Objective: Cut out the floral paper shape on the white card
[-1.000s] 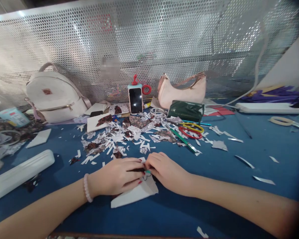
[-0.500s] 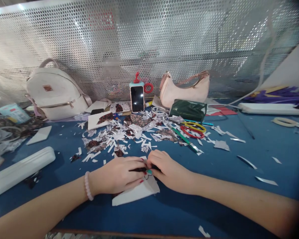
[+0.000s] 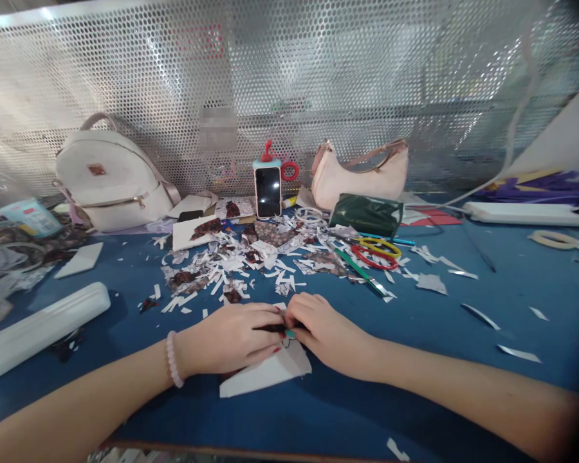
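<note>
Head view: white piece (image 3: pixel 270 376) at six o'clock on the worktop (image 3: pixel 357 411). Left hand (image 3: pixel 234 339) spread over it, right hand (image 3: pixel 335 339) curled alongside; grips hidden, cannot tell. Slack left-hand pressure could let it skid.

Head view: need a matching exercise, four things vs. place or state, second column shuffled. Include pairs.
Things
1. Left hand
2. White piece
3. Phone
4. Dark green pouch

Place or state
A. Standing upright, screen dark
B. In front of the pale shoulder bag
C. Has a beaded bracelet at its wrist
D. Partly covered by fingers, on the blue tabletop

Pairs: 1-C, 2-D, 3-A, 4-B
</note>
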`<state>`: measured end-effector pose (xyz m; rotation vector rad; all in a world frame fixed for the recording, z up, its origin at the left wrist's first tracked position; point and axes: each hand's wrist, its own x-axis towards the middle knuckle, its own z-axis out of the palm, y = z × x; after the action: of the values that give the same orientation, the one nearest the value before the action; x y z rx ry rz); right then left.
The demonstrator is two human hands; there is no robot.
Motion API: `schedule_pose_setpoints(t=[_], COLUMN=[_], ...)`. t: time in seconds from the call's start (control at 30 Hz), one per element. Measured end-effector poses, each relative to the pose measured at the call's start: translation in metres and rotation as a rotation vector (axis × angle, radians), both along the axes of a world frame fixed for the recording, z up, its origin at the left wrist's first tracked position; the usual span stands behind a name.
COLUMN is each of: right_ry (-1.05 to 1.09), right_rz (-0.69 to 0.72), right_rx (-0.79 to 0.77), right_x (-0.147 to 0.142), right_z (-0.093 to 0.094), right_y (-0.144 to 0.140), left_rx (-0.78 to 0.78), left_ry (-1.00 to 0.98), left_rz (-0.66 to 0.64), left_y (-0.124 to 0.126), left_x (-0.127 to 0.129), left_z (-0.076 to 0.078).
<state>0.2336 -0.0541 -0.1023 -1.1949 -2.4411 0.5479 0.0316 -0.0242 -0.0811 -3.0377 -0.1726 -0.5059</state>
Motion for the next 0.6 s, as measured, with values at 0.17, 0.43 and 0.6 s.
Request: schedule_pose_setpoints(t=[0.17, 0.43, 0.6], right_ry=[0.097, 0.034, 0.122], right_rz=[-0.038, -0.072, -0.103], right_rx=[-0.125, -0.135, -0.194], right_x=[0.0021, -0.0033, -0.0003], right_z=[0.0013, 0.0051, 0.0023], right_y=[0.0022, 0.0010, 0.0030], left_rx=[-0.019, -0.141, -0.104], left_ry=[0.036, 0.054, 0.039], left_rz=[0.005, 0.027, 0.010], left_y=[0.0001, -0.0009, -0.0012], left_x=[-0.0004, -0.0024, -0.0041], left_z=[0.0000, 0.0036, 0.0026])
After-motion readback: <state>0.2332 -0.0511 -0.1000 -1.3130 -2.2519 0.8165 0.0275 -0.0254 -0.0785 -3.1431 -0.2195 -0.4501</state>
